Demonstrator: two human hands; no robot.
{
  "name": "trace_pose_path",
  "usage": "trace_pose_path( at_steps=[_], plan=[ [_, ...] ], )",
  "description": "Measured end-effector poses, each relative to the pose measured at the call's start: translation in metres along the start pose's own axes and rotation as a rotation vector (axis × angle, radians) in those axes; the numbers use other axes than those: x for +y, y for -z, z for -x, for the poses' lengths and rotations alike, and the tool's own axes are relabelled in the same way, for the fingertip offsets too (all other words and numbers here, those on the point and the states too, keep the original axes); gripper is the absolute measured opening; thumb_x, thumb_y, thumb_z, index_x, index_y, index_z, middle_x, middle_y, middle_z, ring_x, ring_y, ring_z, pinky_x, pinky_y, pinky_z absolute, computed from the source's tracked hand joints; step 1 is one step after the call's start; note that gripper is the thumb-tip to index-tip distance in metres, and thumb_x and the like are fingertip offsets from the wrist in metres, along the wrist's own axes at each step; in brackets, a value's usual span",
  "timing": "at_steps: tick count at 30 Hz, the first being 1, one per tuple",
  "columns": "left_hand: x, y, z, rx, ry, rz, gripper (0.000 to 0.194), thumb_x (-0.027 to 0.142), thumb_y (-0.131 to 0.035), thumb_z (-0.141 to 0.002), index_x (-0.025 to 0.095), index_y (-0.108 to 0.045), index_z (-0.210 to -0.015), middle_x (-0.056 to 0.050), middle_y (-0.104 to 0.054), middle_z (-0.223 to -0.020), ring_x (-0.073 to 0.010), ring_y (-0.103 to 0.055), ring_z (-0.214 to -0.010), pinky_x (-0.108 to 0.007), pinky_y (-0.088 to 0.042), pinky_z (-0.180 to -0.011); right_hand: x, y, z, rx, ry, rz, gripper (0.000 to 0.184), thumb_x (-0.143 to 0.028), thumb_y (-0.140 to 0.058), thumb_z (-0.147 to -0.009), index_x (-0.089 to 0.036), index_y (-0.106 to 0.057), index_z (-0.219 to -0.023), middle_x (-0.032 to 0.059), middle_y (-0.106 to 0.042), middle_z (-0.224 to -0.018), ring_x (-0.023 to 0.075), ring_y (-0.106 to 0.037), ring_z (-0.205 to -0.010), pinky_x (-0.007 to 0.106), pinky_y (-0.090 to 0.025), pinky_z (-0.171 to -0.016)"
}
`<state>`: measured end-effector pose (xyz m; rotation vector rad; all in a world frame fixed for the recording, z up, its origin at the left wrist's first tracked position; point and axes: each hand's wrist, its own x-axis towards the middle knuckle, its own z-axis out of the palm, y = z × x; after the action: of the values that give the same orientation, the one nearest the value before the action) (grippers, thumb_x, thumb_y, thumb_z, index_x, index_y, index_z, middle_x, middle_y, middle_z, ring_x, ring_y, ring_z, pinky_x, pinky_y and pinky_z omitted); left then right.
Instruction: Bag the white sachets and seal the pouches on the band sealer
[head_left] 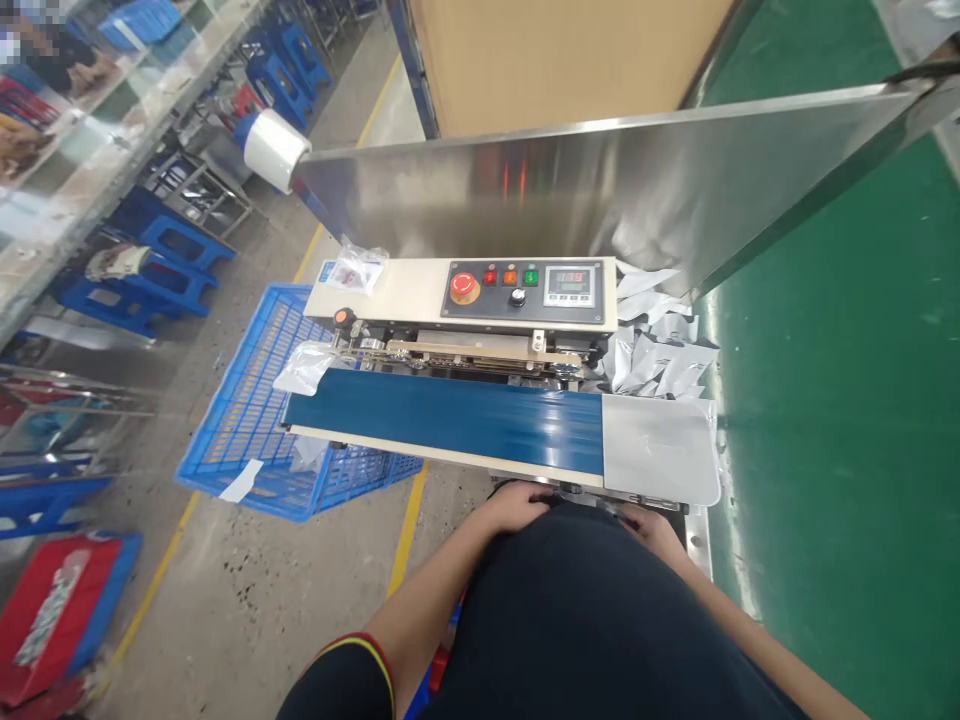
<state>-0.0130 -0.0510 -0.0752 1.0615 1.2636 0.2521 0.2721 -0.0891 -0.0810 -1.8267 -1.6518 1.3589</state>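
A band sealing machine with a cream housing and a blue conveyor belt stands before me. My left hand is low at my waist, just below the belt's near edge. On the other side of my dark shirt, my right hand is under the machine's grey end plate. My body and the machine's edge hide most of the fingers, so what they hold, if anything, is unclear. A silvery pouch sticks out at the belt's left end. Several silvery pouches are heaped behind the end plate.
A blue plastic crate with pouches stands on the floor beneath the belt's left end. The control panel has a red stop button. Behind rises a steel panel. Blue stools and a worktable with people are at left.
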Motion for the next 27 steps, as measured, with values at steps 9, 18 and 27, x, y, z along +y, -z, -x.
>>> trace_pose_path(
  at_steps=[9, 18, 27],
  plan=[
    [0.101, -0.008, 0.046, -0.040, -0.456, -0.210, 0.052, 0.046, -0.076, -0.093, 0.025, -0.077, -0.141, -0.012, -0.076, -0.142, -0.0342, -0.069, -0.132, -0.045, -0.050, -0.118, -0.066, 0.082, 0.074, 0.146, 0.075, 0.153, 0.041, -0.049, -0.059, -0.094, -0.026, -0.060, -0.061, 0.0016, -0.057, -0.057, 0.0185, -0.054, -0.055, 0.029, -0.044, -0.056],
    [0.127, -0.031, -0.017, 0.273, -0.564, 0.006, 0.055, 0.060, -0.054, -0.105, 0.018, -0.079, -0.080, -0.008, -0.076, -0.081, -0.0225, -0.068, -0.076, -0.030, -0.055, -0.077, -0.107, 0.075, -0.009, 0.408, 0.137, -0.285, 0.050, -0.069, -0.071, -0.088, -0.021, -0.080, -0.079, 0.0071, -0.071, -0.082, 0.0210, -0.064, -0.075, 0.029, -0.053, -0.065],
    [0.134, -0.018, -0.082, 0.492, -0.133, 0.426, 0.050, 0.063, -0.079, -0.081, 0.018, -0.067, -0.063, 0.000, -0.056, -0.056, -0.0168, -0.055, -0.058, -0.027, -0.043, -0.055, -0.104, 0.064, -0.099, 0.381, -0.242, -0.710, 0.041, -0.054, -0.089, -0.068, -0.020, -0.067, -0.063, 0.0003, -0.059, -0.055, 0.0144, -0.055, -0.051, 0.028, -0.052, -0.051]
  ],
)
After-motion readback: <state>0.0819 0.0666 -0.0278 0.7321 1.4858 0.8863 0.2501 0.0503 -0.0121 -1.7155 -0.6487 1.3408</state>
